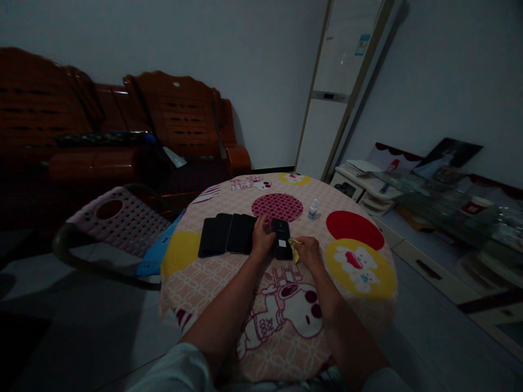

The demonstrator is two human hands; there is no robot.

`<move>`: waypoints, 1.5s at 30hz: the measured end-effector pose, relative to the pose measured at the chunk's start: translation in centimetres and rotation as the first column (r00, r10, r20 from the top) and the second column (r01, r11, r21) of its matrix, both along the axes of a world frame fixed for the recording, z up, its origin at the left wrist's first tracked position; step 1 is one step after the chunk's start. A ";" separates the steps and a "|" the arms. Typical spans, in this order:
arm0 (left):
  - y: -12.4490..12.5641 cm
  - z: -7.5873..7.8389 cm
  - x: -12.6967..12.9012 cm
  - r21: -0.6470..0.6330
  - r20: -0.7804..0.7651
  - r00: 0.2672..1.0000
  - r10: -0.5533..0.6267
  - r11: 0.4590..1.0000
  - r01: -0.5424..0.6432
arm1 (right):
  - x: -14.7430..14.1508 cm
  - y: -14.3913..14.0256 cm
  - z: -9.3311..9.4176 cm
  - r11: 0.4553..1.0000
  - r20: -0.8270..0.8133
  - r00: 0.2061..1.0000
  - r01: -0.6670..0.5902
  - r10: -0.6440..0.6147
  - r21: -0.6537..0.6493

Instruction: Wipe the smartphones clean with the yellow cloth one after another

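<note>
At a round table covered with a cartoon-print cloth, the left hand closes around the near-left edge of a black phone that lies flat on the cloth, pinning it in place. The right hand sits just beside the phone's right edge, its fingers pinched on a small yellow cloth that touches the phone's lower corner. To the left of the held phone lies a row of dark phones, overlapping or touching one another, the nearest one right against the left hand. A small white bottle stands upright beyond the right hand, apart from both hands. The room is dim, so fine detail on the phone's surface is hard to make out. The likeliest slip here is the phone skidting on the soft tablecloth if the left hand's hold loosens while the cloth presses sideways; it could knock into the neighbouring row. A wide sweep of the right arm might also tip the bottle.
</note>
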State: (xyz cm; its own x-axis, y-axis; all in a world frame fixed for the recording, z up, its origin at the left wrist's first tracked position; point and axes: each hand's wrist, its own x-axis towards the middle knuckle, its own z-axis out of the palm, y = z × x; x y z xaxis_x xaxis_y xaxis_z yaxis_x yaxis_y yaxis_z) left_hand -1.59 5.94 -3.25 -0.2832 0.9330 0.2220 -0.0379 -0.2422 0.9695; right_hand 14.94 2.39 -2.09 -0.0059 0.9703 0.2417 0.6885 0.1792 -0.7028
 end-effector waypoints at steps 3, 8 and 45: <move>-0.1 -0.1 0.2 -0.139 0.198 0.976 -0.090 0.983 0.119 | 0.0 0.0 0.1 1.000 -0.002 1.000 0.002 -0.002 -0.004; -0.6 0.0 0.1 -0.259 0.293 0.922 -0.252 0.908 0.330 | 0.0 0.0 -0.1 1.000 -0.029 1.000 -0.006 0.007 0.015; -3.5 2.9 1.6 -0.172 0.745 0.550 -0.378 0.688 0.705 | -1.7 -1.2 1.4 0.969 -0.381 0.924 0.053 0.044 0.241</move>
